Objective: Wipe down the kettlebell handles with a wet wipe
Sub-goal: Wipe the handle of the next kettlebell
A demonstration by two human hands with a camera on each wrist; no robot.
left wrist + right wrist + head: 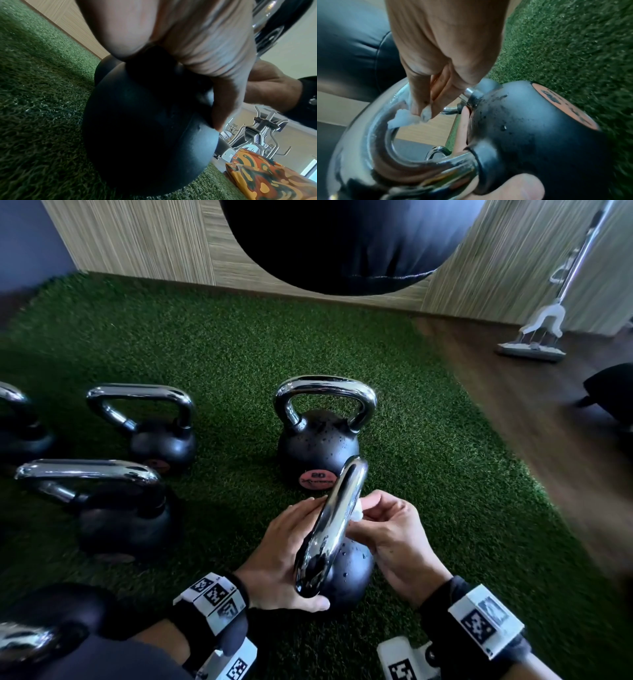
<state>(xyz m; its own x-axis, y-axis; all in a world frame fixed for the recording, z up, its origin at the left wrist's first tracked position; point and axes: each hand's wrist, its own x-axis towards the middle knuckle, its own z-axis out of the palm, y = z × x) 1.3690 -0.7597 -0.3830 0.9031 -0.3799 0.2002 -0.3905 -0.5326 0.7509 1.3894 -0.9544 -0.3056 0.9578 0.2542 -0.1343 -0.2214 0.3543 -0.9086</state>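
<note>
The near kettlebell (346, 577) is a black ball with a chrome handle (334, 529), and it stands on green turf close in front of me. My left hand (284, 556) grips it from the left, thumb low on the ball and fingers curled behind the handle. My right hand (383, 525) pinches a crumpled white wet wipe (356, 513) against the handle's right side. In the right wrist view the wet wipe (404, 120) lies on the inner curve of the handle (376, 142). The ball (539, 135) carries water drops. In the left wrist view my palm (197, 40) covers the ball's top (145, 128).
Several other kettlebells stand on the turf (428, 474): one marked 20 (318, 440) just beyond, others to the left (154, 426) (113, 508). A black punch bag (342, 244) hangs ahead. A mop (534, 337) leans at the right on wooden floor. A colourful pack (265, 178) lies nearby.
</note>
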